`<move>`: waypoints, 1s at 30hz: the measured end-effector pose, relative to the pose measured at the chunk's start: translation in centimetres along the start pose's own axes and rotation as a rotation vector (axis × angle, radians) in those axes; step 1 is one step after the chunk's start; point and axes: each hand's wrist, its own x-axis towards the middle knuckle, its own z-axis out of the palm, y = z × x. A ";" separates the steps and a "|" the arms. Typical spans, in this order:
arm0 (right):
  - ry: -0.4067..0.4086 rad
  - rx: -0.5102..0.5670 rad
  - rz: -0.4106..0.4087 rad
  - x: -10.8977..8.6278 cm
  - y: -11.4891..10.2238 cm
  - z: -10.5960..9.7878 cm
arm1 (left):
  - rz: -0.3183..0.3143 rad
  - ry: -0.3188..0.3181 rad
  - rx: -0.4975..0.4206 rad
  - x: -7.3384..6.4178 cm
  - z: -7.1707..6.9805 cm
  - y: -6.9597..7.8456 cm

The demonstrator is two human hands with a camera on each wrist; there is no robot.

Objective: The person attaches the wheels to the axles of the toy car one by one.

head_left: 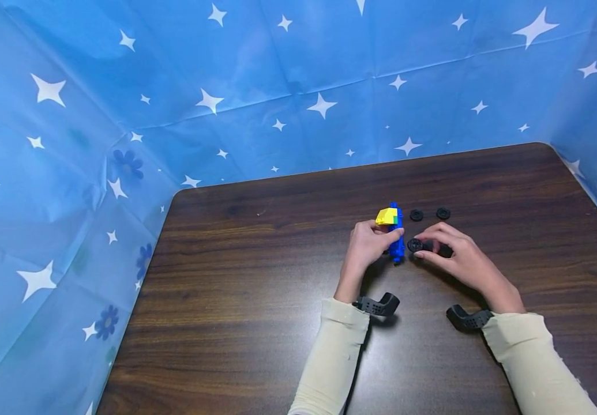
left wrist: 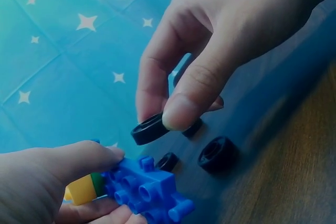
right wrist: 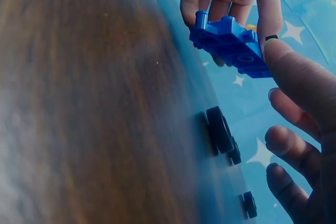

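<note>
The left hand (head_left: pixel 364 251) pinches a blue toy base (head_left: pixel 396 249) over the counter (head_left: pixel 236 288). The right hand (head_left: pixel 465 260) pinches a black wheel (head_left: pixel 415 245) just beside it; the right wrist view hides most of that wheel. Two wheels (head_left: pixel 443 213) lie near; the right hand partly covers a third wheel (left wrist: pixel 217 155). The yellow block (head_left: pixel 387 217) is mostly hidden in the right wrist view.

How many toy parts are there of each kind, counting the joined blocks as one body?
Wheels: 4 (one in the right hand, three on the table)
Body: 1 (in the left hand)
Total: 5
</note>
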 end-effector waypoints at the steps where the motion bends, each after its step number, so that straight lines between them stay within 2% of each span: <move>1: 0.002 0.002 -0.003 0.0 0.0 0.0 | 0.002 0.000 -0.001 0.0 0.0 0.0; 10: 0.007 0.015 -0.049 0.1 -0.2 0.3 | 0.012 -0.005 -0.009 -0.3 0.0 0.2; 24: -0.019 -0.004 -0.051 0.1 -0.5 0.4 | 0.045 -0.029 0.000 -0.4 0.1 0.2; 30: -0.027 -0.014 -0.077 0.2 -0.6 0.5 | 0.052 -0.038 0.003 -0.4 0.3 0.2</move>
